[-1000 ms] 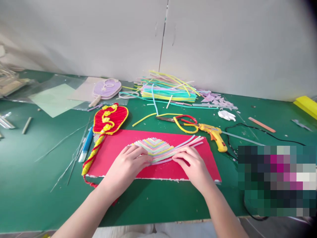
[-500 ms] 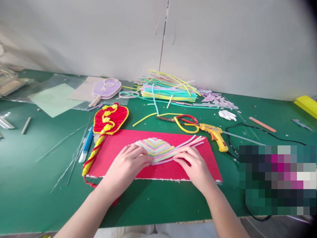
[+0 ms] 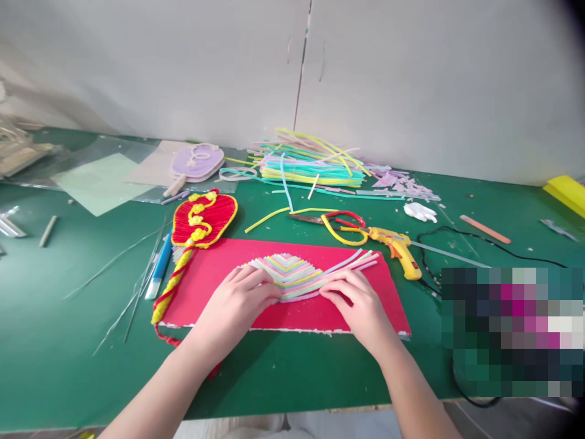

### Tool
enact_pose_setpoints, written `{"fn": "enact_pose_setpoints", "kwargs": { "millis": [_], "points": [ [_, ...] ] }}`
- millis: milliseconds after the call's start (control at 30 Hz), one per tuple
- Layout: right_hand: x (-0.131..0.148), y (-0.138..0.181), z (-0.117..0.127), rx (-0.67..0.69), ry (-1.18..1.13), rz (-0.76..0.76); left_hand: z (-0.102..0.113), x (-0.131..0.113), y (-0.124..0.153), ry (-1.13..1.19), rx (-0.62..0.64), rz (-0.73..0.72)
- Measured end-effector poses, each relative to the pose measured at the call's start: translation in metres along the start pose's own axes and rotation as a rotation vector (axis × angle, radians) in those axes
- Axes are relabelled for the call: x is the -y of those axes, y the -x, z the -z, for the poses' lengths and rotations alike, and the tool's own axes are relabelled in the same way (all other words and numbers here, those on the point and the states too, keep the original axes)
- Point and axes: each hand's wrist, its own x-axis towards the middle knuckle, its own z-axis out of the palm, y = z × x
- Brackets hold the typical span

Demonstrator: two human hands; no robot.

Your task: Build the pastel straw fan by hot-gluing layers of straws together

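Observation:
Pastel pipe cleaners (image 3: 292,274) lie side by side in a V-patterned, leaf-like shape on a red board (image 3: 315,320). Their loose ends fan out at the right. My left hand (image 3: 244,299) is closed at the left lower edge of the shape, thumb and fingers pinching the pipe cleaners there. My right hand (image 3: 354,299) pinches the lowest strands on the right side. Across the board's left end rests a red and yellow fan (image 3: 203,219) with a twisted handle.
Scissors (image 3: 345,228) and a yellow glue gun (image 3: 402,253) with a black cord lie behind the board. Further back is a pile of pipe cleaners (image 3: 315,174). A purple fan (image 3: 197,161) is at the back left, a blue-handled tool (image 3: 161,265) left of the board.

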Motion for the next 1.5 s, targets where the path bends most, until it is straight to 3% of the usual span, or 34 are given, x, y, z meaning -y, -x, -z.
{"fn": "enact_pose_setpoints", "kwargs": {
  "millis": [433, 567, 700, 767, 900, 1000, 1267, 1400, 1500],
  "points": [
    [0.002, -0.002, 0.0, -0.022, 0.003, -0.004, -0.001, 0.003, 0.0, 0.016, 0.004, -0.014],
    [-0.002, -0.002, 0.017, -0.225, 0.128, -0.085, 0.0, 0.002, 0.001, 0.045, -0.006, -0.001],
    [-0.035, 0.004, 0.05, -0.484, 0.374, -0.294, 0.001, -0.001, 0.002, 0.083, -0.054, 0.026],
    [-0.06, 0.009, 0.066, -0.46, 0.5, -0.41, 0.0, -0.002, 0.002, 0.089, -0.069, 0.034],
    [-0.104, 0.012, 0.081, -0.257, 0.606, -0.656, -0.001, -0.002, 0.003, 0.081, -0.071, 0.06],
    [-0.117, 0.008, 0.078, -0.178, 0.584, -0.698, -0.002, -0.002, 0.003, 0.07, -0.065, 0.071],
    [-0.094, -0.001, 0.073, -0.43, 0.541, -0.752, 0.004, -0.003, 0.002, 0.107, -0.058, 0.092],
    [-0.065, -0.01, 0.077, -0.604, 0.342, -0.557, 0.015, -0.009, -0.005, 0.156, 0.006, 0.05],
    [-0.043, -0.02, 0.069, -0.616, 0.279, -0.395, 0.022, -0.013, -0.021, 0.15, 0.012, 0.019]
  ]
}}
